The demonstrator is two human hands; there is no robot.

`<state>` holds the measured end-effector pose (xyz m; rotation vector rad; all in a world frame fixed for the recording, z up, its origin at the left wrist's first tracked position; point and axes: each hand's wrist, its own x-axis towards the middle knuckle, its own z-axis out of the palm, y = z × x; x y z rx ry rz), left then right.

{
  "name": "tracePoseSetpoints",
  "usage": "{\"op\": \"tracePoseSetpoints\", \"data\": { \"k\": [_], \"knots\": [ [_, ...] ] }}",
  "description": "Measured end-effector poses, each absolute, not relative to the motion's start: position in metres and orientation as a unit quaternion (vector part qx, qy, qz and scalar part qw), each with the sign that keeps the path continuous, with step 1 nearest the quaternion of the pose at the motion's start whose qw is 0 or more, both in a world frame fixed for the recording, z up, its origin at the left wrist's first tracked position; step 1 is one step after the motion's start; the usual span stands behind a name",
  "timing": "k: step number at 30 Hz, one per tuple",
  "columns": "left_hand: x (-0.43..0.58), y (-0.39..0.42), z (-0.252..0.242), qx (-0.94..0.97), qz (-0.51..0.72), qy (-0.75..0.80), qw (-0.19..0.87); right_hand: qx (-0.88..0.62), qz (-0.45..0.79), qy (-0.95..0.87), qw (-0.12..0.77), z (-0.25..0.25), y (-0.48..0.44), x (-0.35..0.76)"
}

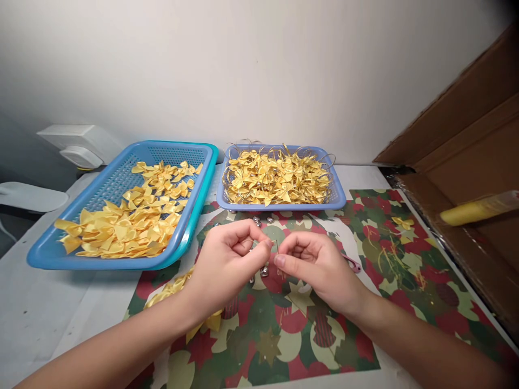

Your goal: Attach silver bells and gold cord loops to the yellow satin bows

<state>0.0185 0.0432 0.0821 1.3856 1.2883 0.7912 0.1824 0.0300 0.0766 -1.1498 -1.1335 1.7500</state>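
My left hand and my right hand meet over a patterned red and green sheet, fingertips pinched together on a thin gold thread that is barely visible. Small silver bells lie on the sheet just under the fingers, and more silver bells sit by the far basket. Yellow ribbon bows lie beneath my left wrist. Both hands are closed in a pinch.
A large blue basket at the left holds plain yellow bows. A smaller blue basket behind the hands holds bows with gold loops. A cardboard box with a yellow spool stands at the right. A white wall is behind.
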Motion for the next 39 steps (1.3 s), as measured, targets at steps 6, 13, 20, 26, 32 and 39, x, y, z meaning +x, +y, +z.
{"op": "tracePoseSetpoints", "data": {
  "k": [6, 13, 20, 26, 32, 39],
  "knots": [
    [0.0178, 0.0445, 0.0799, 0.583, 0.34, 0.525, 0.518, -0.451, 0.679, -0.442, 0.374, 0.0776, 0.0302, 0.1826],
    [0.0161, 0.0444, 0.0819, 0.602, 0.33, 0.535, 0.492, -0.45, 0.684, -0.433, 0.376, 0.0787, 0.0298, 0.183],
    [0.0148, 0.0447, 0.0817, 0.602, 0.326, 0.536, 0.495, -0.445, 0.677, -0.455, 0.371, 0.0782, 0.0287, 0.1829],
    [0.0148, 0.0455, 0.0797, 0.585, 0.33, 0.534, 0.513, -0.448, 0.686, -0.444, 0.362, 0.0763, 0.0272, 0.1823],
    [0.0159, 0.0456, 0.08, 0.572, 0.333, 0.528, 0.532, -0.447, 0.702, -0.421, 0.361, 0.0768, 0.0279, 0.1806],
    [0.0188, 0.047, 0.0812, 0.561, 0.33, 0.526, 0.547, -0.436, 0.71, -0.414, 0.366, 0.0756, 0.0265, 0.1814]
  ]
}}
